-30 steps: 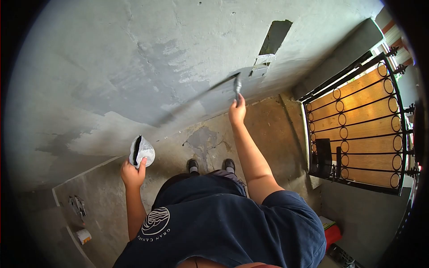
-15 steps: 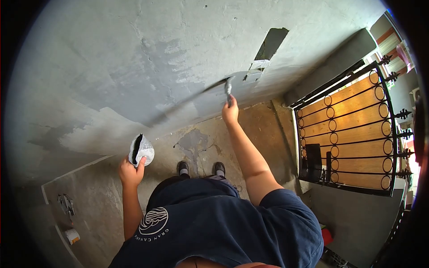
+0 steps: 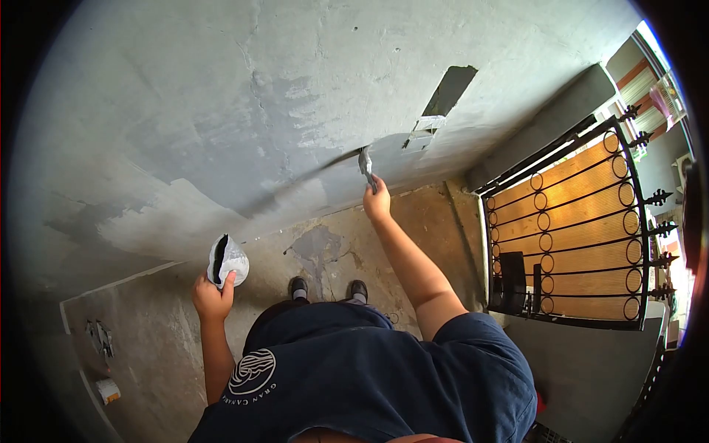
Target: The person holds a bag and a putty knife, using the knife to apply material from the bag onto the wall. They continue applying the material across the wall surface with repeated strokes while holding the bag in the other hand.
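Note:
My right hand (image 3: pixel 377 200) is closed round the handle of a paint-smeared brush (image 3: pixel 365 162), whose tip meets the grey wall (image 3: pixel 295 111). Below the brush, the wall is a darker, smoother grey. Lower left, my left hand (image 3: pixel 213 297) grips a whitish, smeared container (image 3: pixel 230 263) by its rim, the thumb on its outer side. The container is tilted, and its dark opening faces the wall. To the right of the brush, the wall has a dark rectangular recess (image 3: pixel 450 90) with a smaller broken opening (image 3: pixel 421 135) under it.
On the right stands a black metal gate (image 3: pixel 583 221) with an orange-lit panel. A grey stain (image 3: pixel 317 247) marks the concrete floor (image 3: pixel 166 325) before my feet. Lower left lie some small tools (image 3: pixel 100 338) and a white-and-orange tub (image 3: pixel 108 391).
My right hand and the brush have moved a little left along the wall. The whole view has shifted slightly, with the wall openings lower in it. Both hands keep their hold.

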The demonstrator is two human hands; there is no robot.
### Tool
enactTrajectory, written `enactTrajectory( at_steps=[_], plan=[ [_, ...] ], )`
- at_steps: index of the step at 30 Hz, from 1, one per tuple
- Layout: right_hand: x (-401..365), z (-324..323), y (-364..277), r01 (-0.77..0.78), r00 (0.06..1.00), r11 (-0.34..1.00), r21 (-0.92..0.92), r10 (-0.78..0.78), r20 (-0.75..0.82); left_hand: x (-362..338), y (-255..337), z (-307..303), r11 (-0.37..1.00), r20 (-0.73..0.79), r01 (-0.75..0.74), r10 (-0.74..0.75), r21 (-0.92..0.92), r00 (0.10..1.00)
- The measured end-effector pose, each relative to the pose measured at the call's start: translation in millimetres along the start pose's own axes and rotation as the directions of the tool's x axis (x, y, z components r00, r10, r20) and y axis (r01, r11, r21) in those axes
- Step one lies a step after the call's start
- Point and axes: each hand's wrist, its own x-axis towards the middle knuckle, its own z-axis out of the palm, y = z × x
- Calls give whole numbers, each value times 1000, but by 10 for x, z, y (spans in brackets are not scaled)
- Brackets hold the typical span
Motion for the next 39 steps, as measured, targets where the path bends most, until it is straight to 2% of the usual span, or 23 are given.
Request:
enactTrajectory(
  at_steps=[1,3,4,7,9,11,12,13,15,16,17,19,20,21,24,25,27,29,32,35,36,37,39],
  plan=[
    [-40,26,-5,8,1000,1000,-3,-8,-3,2,-18,0,1000,-6,0,0,-6,1000],
    [-33,95,120,-100,947,980,172,147,-285,-22,-22,-11,1000,11,15,-15,13,1000],
    [24,107,132,-75,912,978,194,146,-384,-25,-12,-22,1000,22,13,-14,16,1000],
    [287,45,104,-183,896,973,139,224,-384,-21,14,-38,999,45,2,-4,43,999],
    [379,104,249,-174,921,974,146,214,-326,-55,-20,-15,997,63,6,-12,81,998],
    [372,205,329,16,994,996,92,-5,-112,-52,-7,-5,999,21,0,-1,38,1000],
    [223,176,248,21,997,997,73,-16,-74,-56,-4,0,999,20,0,-1,37,1000],
    [92,143,165,22,997,997,71,-16,-74,-60,-5,9,1000,19,5,-6,24,1000],
    [-48,129,126,-123,988,992,42,127,-93,-50,-6,10,1000,11,11,-11,8,1000],
    [-80,126,92,-138,975,987,82,150,-166,-42,-2,3,1000,1,-10,10,1,1000],
    [-39,115,74,-134,976,988,79,146,-165,-55,-2,1,1000,-4,-28,28,-6,1000],
    [85,78,38,-181,927,979,96,202,-316,-83,-56,-1,999,20,-15,14,33,1000],
    [193,94,135,-124,933,991,56,136,-335,-96,-80,1,997,43,-10,7,73,999],
    [230,87,186,-117,934,992,53,128,-332,-103,-84,1,998,37,-5,2,70,999],
    [225,49,166,85,981,994,-62,-95,-169,-100,-96,-2,999,17,-12,12,35,1000],
    [141,-12,127,95,980,993,-67,-105,-169,-107,-99,5,1000,-3,-16,16,22,1000],
    [-59,-170,-11,4,1000,995,-98,-2,22,-106,-122,2,1000,-29,-17,18,4,999],
    [-133,-254,-122,-36,999,995,-97,39,30,-98,-138,4,998,-81,-45,41,-49,996],
    [36,-209,-52,4,953,996,-89,-31,-302,-142,-273,8,1000,-26,5,-4,12,1000],
    [202,-258,-198,44,959,996,-73,-63,-278,-146,-297,-28,1000,-55,19,-19,-4,998],
    [249,-237,-167,114,970,989,-94,-131,-207,-151,-320,-42,1000,-66,23,-23,-1,998],
    [254,-205,-114,122,969,988,-91,-138,-204,-157,-348,-38,1000,-61,28,-29,-5,998],
    [113,-233,-195,117,990,981,-155,-127,-55,-165,-400,-29,999,-52,31,-32,-13,998]
  ],
)
